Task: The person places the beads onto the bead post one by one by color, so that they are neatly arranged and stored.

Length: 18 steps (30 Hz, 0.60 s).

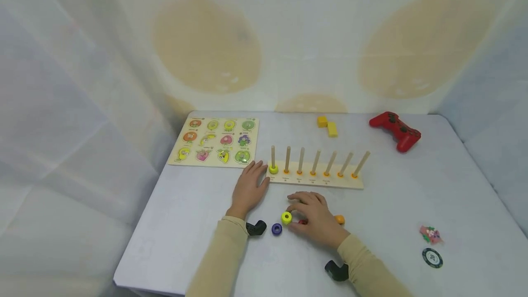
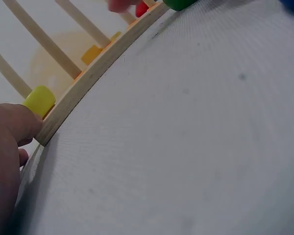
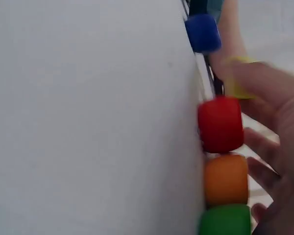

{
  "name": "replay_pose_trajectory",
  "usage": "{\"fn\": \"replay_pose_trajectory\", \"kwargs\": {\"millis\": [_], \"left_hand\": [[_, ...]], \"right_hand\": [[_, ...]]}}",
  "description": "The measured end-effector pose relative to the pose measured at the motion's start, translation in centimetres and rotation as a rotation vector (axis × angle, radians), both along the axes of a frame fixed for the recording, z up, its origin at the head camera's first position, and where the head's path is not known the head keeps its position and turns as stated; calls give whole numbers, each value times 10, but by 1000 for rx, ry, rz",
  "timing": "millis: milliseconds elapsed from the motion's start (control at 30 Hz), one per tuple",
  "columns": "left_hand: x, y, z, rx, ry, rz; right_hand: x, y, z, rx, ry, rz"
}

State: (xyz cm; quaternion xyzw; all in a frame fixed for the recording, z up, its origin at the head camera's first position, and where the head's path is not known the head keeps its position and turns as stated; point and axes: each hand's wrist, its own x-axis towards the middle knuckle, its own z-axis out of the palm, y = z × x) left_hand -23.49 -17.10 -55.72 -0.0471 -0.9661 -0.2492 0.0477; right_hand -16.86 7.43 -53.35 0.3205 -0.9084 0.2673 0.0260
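Observation:
A wooden peg board (image 1: 315, 178) with a row of upright pegs stands mid-table, a yellow bead (image 1: 273, 169) on its leftmost peg. My left hand (image 1: 249, 190) touches the board's left end, fingers fairly straight, thumb (image 2: 27, 122) beside that bead in the left wrist view. My right hand (image 1: 316, 220) pinches another yellow bead (image 1: 286, 217) between thumb and forefinger, low over the table. Under and around this hand are a red bead (image 3: 220, 125), an orange bead (image 3: 226, 179) and a green bead (image 3: 226, 220). A dark blue bead (image 1: 277, 229) lies to its left.
Behind my left hand lies a fruit puzzle board (image 1: 214, 143). Yellow blocks (image 1: 332, 129) and a red game controller (image 1: 397, 131) are at the back. A poker chip (image 1: 432, 257) and a small pink item (image 1: 431, 234) lie on the right.

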Motion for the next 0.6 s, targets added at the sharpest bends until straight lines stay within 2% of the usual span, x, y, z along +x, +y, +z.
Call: {"fn": "replay_pose_trajectory", "kwargs": {"millis": [133, 267, 333, 433, 600], "left_hand": [[-1, -1, 0, -12, -7, 0], [-2, -1, 2, -21, -15, 5], [-2, -1, 3, -18, -20, 5], [-2, -1, 2, -11, -26, 2], [-2, -1, 1, -2, -22, 1]], "right_hand": [[-18, -3, 22, -170, 47, -76], [-52, -17, 61, -285, 108, -197], [-69, -27, 80, -303, 125, -268], [-86, -41, 101, -266, 128, -336], [-98, -57, 112, -103, 108, -345]]}}
